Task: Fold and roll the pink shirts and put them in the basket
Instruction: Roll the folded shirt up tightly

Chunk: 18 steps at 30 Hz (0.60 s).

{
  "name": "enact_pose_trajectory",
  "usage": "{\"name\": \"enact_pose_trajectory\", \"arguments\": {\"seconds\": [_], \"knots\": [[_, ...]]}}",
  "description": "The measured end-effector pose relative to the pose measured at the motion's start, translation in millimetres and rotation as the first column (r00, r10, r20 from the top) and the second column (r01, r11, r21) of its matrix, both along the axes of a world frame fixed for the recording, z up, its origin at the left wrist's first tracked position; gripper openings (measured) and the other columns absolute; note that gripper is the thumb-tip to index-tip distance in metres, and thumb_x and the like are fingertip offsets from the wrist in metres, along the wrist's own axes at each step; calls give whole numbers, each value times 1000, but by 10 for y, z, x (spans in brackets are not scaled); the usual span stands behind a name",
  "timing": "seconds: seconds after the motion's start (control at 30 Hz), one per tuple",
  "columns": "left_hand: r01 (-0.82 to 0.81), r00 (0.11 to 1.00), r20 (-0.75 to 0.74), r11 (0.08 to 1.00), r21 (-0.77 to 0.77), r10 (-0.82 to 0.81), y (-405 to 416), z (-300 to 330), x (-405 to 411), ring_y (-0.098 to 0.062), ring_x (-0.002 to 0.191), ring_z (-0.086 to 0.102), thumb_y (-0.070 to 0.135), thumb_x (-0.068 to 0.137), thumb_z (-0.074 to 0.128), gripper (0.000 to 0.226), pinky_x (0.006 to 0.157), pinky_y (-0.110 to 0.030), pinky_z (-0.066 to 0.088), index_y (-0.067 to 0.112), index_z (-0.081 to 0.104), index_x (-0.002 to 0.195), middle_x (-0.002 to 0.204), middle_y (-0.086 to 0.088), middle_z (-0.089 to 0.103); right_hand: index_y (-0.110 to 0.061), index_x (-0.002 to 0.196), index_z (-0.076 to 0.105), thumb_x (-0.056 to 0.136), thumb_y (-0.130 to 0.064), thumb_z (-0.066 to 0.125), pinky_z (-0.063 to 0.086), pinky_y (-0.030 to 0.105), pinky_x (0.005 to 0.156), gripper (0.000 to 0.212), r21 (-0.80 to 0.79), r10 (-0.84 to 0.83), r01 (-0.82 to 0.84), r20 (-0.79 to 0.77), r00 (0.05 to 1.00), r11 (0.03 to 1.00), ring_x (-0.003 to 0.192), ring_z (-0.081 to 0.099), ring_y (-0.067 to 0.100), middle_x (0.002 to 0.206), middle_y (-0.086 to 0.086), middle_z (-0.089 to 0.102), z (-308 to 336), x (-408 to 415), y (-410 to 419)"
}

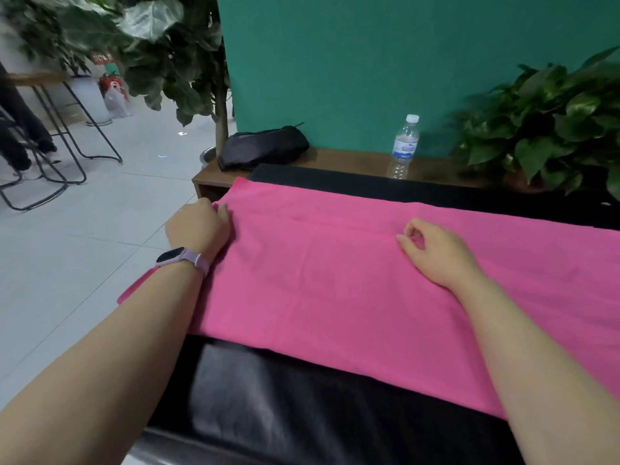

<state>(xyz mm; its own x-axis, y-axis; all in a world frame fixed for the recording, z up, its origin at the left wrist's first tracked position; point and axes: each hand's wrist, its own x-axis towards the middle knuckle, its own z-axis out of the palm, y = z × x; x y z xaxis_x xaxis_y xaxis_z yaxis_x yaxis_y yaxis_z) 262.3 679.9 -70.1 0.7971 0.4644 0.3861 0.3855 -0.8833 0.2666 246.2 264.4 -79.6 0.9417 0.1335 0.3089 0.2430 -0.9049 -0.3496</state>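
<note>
A pink shirt (pixel 335 280) lies spread flat in a long band across a black sofa (pixel 268 404). My left hand (pixel 201 226) is at the shirt's left end, fingers curled round the pink edge. My right hand (pixel 432 250) rests on the middle of the cloth, thumb and forefinger pinching a small ridge of fabric near a fold line. A strip of pink hangs off the sofa's left side under my left wrist. No basket is in view.
Behind the sofa a wooden ledge (pixel 352 161) carries a black pouch (pixel 261 147), a water bottle (pixel 404 146) and a leafy potted plant (pixel 550 129) before a green wall. Left is tiled floor with metal-legged stools (pixel 67 146) and a tall plant (pixel 174 62).
</note>
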Motion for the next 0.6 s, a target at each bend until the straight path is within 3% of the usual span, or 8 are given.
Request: {"name": "enact_pose_trajectory", "arguments": {"seconds": [0.2,0.43,0.53,0.6], "knots": [[79,997,-17,997,-2,-79,-34,20,-146,-43,92,63,30,98,36,28,69,-39,36,8,54,97,102,-24,65,-32,93,51,95,-42,49,40,33,70,11,-74,-45,45,1,999,996,85,54,17,92,-9,58,56,-182,43],[112,993,22,994,-5,-112,-77,-11,-784,-38,80,64,27,94,35,18,62,-37,33,16,45,84,91,-16,67,-36,95,49,96,-44,47,42,32,73,8,-97,-13,8,-53,998,995,89,54,13,97,-12,59,80,-640,-14],[59,998,0,997,-46,-59,-106,-19,-1081,-38,85,67,21,95,38,31,66,-37,35,1,56,110,99,-18,69,-34,96,51,96,-39,50,46,36,78,6,-90,3,-8,-54,999,996,94,56,17,99,-9,61,94,-894,-41],[38,999,-25,998,-57,-39,-142,-17,-1307,-40,88,68,17,95,40,44,69,-38,37,-9,48,130,104,-21,69,-31,96,51,95,-35,52,48,38,82,5,-72,16,-19,-49,999,997,96,57,20,100,-8,62,110,-1092,-57]]}}
